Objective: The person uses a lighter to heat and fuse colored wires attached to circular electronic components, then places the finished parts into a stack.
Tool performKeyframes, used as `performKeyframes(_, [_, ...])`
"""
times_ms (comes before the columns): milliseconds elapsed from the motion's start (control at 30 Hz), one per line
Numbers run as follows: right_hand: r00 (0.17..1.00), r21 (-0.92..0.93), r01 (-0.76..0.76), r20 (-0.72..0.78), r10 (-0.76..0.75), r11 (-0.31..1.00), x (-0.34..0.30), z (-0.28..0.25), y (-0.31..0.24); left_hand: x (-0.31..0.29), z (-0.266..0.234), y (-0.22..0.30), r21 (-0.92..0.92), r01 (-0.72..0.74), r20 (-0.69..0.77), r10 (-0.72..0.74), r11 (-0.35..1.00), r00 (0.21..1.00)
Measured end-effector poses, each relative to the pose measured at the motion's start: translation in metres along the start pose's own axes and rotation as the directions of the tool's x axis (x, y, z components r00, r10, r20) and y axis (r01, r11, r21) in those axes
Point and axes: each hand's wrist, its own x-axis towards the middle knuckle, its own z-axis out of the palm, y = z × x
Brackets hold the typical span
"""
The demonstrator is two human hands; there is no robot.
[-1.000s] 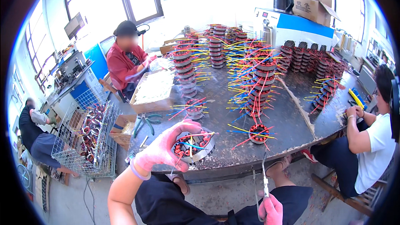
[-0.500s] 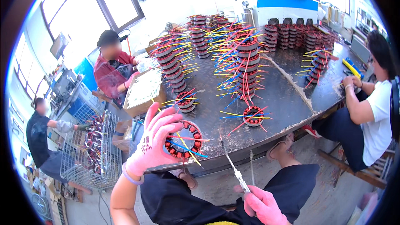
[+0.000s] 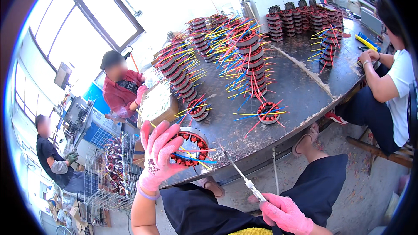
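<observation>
At the far left, a gloved co-worker [image 3: 56,163] in dark clothes was seen beside a wire basket [image 3: 96,187], in which wound copper-and-red parts [image 3: 114,161] were heaped. Next, a person in a red shirt [image 3: 119,89] was placed behind a cardboard box [image 3: 166,114] filled with white pieces, by the left edge of the surface [image 3: 217,91]. To the box's right, a leaning stack of wired stators [image 3: 176,76] was ranged.

At the front edge, toward the left, a stator ring [image 3: 201,143] was grasped by the pink-gloved left grip [image 3: 160,154], its open face tilted to view. Red, yellow and blue wires were pointed rightward from it; whether it was rested on the surface could not be told.

The metal tip of a soldering-iron-like tool [image 3: 244,178] was aimed at those wire ends and held near them; contact could not be made out. Farther back, a taller stator stack [image 3: 252,61] was stood, and before it a single stator [image 3: 269,121] was laid near the front edge. The tool's handle was clasped by the pink-gloved right grip [image 3: 285,213], in front of the surface. By the right edge, a co-worker in white [image 3: 392,82] was seated.
</observation>
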Motion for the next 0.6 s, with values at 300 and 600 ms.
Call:
performKeyframes(300, [1.0, 0.051, -0.009, 0.026, 0.008, 0.999, -0.0002, 0.0013, -0.0017, 0.003, -0.001, 0.0025, 0.002, -0.017, -0.006, 0.017, 1.0, 1.0])
performKeyframes(600, [1.0, 0.059, -0.005, 0.022, 0.004, 0.998, 0.0006, 0.0031, -0.0031, 0.0032, -0.0024, 0.0025, -0.004, -0.015, 0.01, 0.015, 1.0, 1.0])
